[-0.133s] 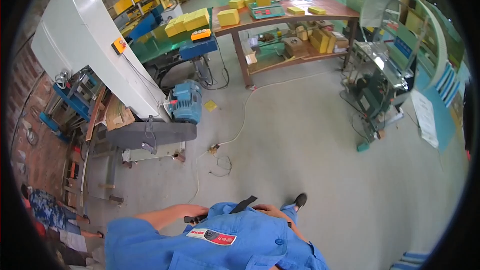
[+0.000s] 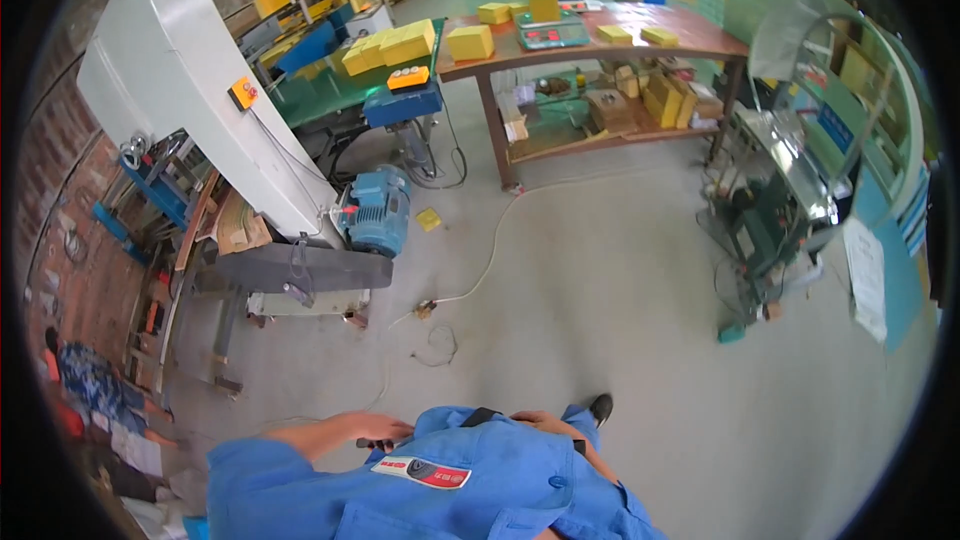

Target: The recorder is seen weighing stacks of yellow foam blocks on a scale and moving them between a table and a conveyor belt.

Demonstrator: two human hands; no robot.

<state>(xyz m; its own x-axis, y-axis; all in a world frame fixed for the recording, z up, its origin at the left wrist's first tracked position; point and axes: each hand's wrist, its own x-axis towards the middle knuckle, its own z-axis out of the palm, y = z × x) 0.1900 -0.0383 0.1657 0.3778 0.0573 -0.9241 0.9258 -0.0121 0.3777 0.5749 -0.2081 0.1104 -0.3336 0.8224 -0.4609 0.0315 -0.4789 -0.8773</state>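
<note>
Both my hands are at my waist, against the front of my blue work clothes (image 2: pixel 500 465). My left hand (image 2: pixel 380 427) has its fingers curled at a black strap (image 2: pixel 374 443), which shows just under it. My right hand (image 2: pixel 542 422) rests at the other side of the waist, its fingertips mostly hidden by the clothing. Between the hands, another short piece of black strap (image 2: pixel 482 417) shows over the cloth. Whether the two pieces join is hidden.
Ahead stands a brown table (image 2: pixel 680 22) with yellow blocks and a green scale (image 2: pixel 552 32). A white machine with a blue motor (image 2: pixel 378 210) is at left, another machine (image 2: pixel 765 200) at right. A cable (image 2: pixel 480 275) crosses the floor. A person (image 2: pixel 90 380) is far left.
The view has tilted, so the table and machines sit lower and a little to the right. The black strap between my hands has dropped and shows less. My hands stay at the waist.
</note>
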